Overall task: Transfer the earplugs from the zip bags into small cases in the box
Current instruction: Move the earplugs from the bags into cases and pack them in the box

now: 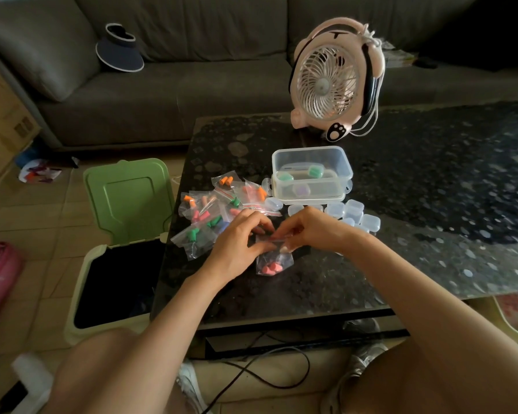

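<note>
Left hand [237, 243] and right hand [308, 231] pinch the top edge of a zip bag [274, 261] holding pink earplugs [271, 268] — over the desk [431, 204]. Other bags [213, 210] lie left; small cases [355, 215] and the box [341, 162] sit behind — a fan [329, 82] beyond.

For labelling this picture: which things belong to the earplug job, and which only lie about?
Job: held zip bag of pink earplugs, pile of zip bags, small cases, clear box.
Lying about: fan, visor, sofa.
</note>
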Motion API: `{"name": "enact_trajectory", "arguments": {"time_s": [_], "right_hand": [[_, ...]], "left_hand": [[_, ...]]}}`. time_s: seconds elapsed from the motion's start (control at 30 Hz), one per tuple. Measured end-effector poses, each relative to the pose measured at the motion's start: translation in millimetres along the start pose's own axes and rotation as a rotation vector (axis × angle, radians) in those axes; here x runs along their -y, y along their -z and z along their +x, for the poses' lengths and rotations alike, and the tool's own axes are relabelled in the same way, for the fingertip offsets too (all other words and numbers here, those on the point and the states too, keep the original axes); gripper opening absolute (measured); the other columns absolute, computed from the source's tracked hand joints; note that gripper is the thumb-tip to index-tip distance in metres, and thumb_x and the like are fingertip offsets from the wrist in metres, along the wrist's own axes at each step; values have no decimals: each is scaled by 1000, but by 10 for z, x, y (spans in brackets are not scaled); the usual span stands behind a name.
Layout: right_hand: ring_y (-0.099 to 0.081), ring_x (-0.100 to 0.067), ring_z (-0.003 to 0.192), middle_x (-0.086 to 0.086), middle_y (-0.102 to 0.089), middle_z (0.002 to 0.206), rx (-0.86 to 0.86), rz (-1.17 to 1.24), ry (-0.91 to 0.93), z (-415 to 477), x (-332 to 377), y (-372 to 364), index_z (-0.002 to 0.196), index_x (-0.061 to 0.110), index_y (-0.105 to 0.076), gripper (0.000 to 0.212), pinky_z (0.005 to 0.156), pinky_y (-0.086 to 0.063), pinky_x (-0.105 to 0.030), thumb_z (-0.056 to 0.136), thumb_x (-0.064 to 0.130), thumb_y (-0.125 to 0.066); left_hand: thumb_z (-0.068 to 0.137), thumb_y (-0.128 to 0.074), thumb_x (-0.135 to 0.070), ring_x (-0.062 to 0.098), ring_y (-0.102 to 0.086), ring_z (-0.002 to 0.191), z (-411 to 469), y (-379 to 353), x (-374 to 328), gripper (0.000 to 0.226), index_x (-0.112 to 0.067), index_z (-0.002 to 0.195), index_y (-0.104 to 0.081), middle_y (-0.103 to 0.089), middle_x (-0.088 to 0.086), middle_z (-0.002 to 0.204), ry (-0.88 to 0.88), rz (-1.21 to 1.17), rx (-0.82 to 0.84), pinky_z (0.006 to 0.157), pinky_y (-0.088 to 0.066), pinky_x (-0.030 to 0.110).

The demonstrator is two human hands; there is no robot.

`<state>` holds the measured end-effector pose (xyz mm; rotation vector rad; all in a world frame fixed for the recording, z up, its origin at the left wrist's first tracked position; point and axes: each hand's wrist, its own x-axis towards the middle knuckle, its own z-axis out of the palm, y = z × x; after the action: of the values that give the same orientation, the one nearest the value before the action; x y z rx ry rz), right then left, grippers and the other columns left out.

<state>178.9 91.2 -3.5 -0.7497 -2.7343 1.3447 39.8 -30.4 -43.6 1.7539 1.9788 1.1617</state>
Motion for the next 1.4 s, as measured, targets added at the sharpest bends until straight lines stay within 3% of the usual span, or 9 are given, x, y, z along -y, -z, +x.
{"name": "enact_trajectory", "arguments": {"time_s": [0.27, 0.37, 0.5, 0.63, 0.77, 0.87, 1.03, 1.27, 1.4], "right_hand": [[-60, -6, 69, 2, -67, 76, -62, 25, 0, 37, -35, -3, 83, 11, -71, 15, 72, -51, -17, 71, 9, -80], [-56, -4, 65, 5, -64, 74, -74, -53, -11, 50, -52, -16, 86, 12, -71, 17, 64, -47, -12, 72, 15, -80], [-57, -9, 70, -4, -65, 81, -126, -71, 19, 71, -63, -35, 94, 16, -68, 26, 68, -50, -21, 71, 15, -81], [-62, -11, 72, 0, -67, 80, -118, 74, -15, 57, -86, 0, 109, 21, -60, 37, 72, -55, -28, 76, 23, -77], [-66, -17, 75, -7, -69, 87, -52, -60, -76, 46, -140, -13, 96, 9, -68, 19, 70, -57, -30, 80, 18, -74], [-68, -18, 68, -5, -69, 72, -64, -13, -125, 37, -172, -24, 83, 8, -70, 1, 64, -58, -25, 83, 7, -70], [-66, -17, 60, -7, -69, 70, -129, 93, -202, 10, -166, 23, 78, 7, -66, 10, 57, -56, -25, 79, 13, -74], [-64, -18, 51, 1, -69, 59, -227, 265, -211, -28, -78, 46, 84, 7, -56, 14, 48, -52, -26, 91, 18, -62], [-68, -28, 56, -9, -73, 73, -219, 316, -185, -29, -55, 33, 88, 7, -50, 11, 49, -56, -32, 96, 13, -54]], "left_hand": [[73, -77, -13, 17, -51, 93, 13, 1, 2, 11, -8, 76, -67, -53, 0, 92, -71, 69, -43, 79, -45, 28], [77, -73, -12, 12, -49, 89, 24, 21, -21, 9, -8, 77, -65, -52, -6, 87, -62, 70, -28, 78, -41, 24], [85, -67, -12, 7, -54, 68, 12, 59, -43, 8, -12, 82, -59, -58, -8, 76, 55, -85, 59, 63, -44, 20], [89, -60, -12, 2, -61, 72, -8, 88, -5, 8, -10, 87, -53, -62, -5, 77, 107, -139, -26, 65, -46, 12], [89, -60, -10, 1, -65, 82, -29, 154, -13, 12, -15, 81, -52, -68, -8, 82, 156, -224, -110, 73, -46, 8], [86, -64, -9, 10, -67, 85, -40, 191, 38, 8, -14, 87, -58, -69, -7, 88, 219, -287, -128, 79, -51, 23], [83, -67, -7, 9, -62, 80, -72, 232, 53, 12, -12, 94, -65, -66, 2, 90, 338, -274, -67, 69, -47, 13], [91, -56, -7, 9, -65, 78, -69, 204, 56, 9, -13, 86, -52, -73, -3, 91, 522, -291, 71, 61, -42, 20], [92, -57, -26, 6, -62, 76, -59, 186, -17, 12, -15, 95, -55, -72, -8, 90, 531, -328, 71, 63, -39, 19]]}}
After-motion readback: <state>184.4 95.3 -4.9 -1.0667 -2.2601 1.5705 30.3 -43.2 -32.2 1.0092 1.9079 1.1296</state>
